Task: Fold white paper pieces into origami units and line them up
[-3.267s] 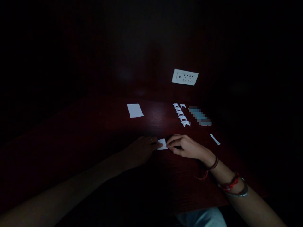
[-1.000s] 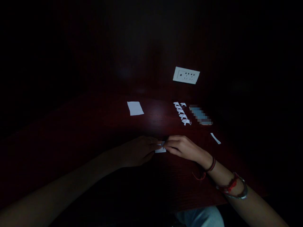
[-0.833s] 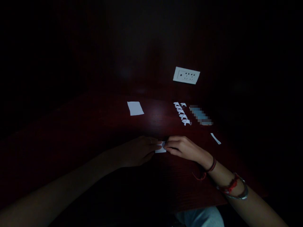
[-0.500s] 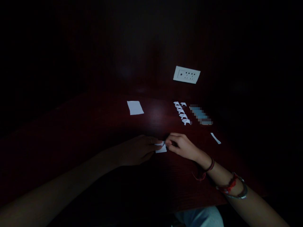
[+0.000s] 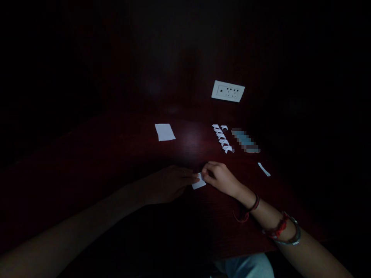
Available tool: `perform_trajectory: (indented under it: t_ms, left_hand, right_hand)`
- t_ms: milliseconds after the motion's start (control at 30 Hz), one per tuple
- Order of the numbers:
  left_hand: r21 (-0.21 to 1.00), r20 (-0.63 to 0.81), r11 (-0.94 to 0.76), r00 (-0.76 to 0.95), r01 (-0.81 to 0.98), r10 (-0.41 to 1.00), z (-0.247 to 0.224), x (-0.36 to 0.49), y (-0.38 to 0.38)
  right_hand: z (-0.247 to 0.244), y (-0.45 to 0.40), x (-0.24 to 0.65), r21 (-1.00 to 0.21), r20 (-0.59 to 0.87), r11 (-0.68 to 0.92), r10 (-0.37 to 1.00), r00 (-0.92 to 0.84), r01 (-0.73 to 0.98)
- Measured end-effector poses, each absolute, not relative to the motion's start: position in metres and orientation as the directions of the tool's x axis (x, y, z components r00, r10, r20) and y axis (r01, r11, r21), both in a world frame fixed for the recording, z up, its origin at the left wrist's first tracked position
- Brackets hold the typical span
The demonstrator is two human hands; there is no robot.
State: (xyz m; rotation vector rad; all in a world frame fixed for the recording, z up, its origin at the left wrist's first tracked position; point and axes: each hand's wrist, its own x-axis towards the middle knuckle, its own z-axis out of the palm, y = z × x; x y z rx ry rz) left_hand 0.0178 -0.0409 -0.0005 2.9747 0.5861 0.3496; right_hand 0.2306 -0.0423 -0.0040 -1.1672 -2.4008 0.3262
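A small piece of white paper [image 5: 198, 184] lies on the dark red table between my hands. My left hand [image 5: 171, 183] rests flat from the left, its fingers stretched out and their tips on the paper's left side; a ring shows on one finger. My right hand [image 5: 218, 177] has its fingers curled together at the paper's upper right edge, pinching it. Shadow dims my left hand, and the right fingertips hide part of the paper.
Beyond my hands, a white paper sheet [image 5: 165, 132] lies on the table [image 5: 130, 146]. Several folded white pieces [image 5: 220, 136] form a row beside a blurred blue object [image 5: 245, 141]. A thin white strip [image 5: 264, 169] lies at right. A socket [image 5: 228, 91] is on the wall.
The small paper has turned slightly, and its lower edge has shifted a little to the right and down. My right hand has moved slightly left.
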Motion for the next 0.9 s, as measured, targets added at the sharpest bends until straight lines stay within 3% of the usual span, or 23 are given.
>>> perform_trajectory:
  t_ms: [467, 567, 733, 900]
  left_hand:
    - [0.128, 0.195, -0.900, 0.879, 0.416, 0.434, 0.001, 0.021, -0.040]
    - [0.149, 0.218, -0.902, 0.877, 0.405, 0.429, 0.000, 0.020, -0.039]
    - [0.148, 0.239, -0.925, 0.895, 0.350, 0.377, 0.000, 0.019, -0.035]
    - [0.163, 0.246, -0.932, 0.901, 0.324, 0.356, -0.004, 0.019, -0.031]
  right_hand:
    - [0.002, -0.051, 0.225, -0.334, 0.272, 0.550, 0.834, -0.480, 0.766]
    - [0.005, -0.055, 0.229, -0.286, 0.301, 0.620, 0.782, -0.546, 0.731]
    - [0.011, -0.060, 0.238, -0.152, 0.225, 0.741, 0.670, -0.707, 0.654]
    - [0.012, -0.061, 0.242, -0.096, 0.200, 0.781, 0.622, -0.757, 0.617]
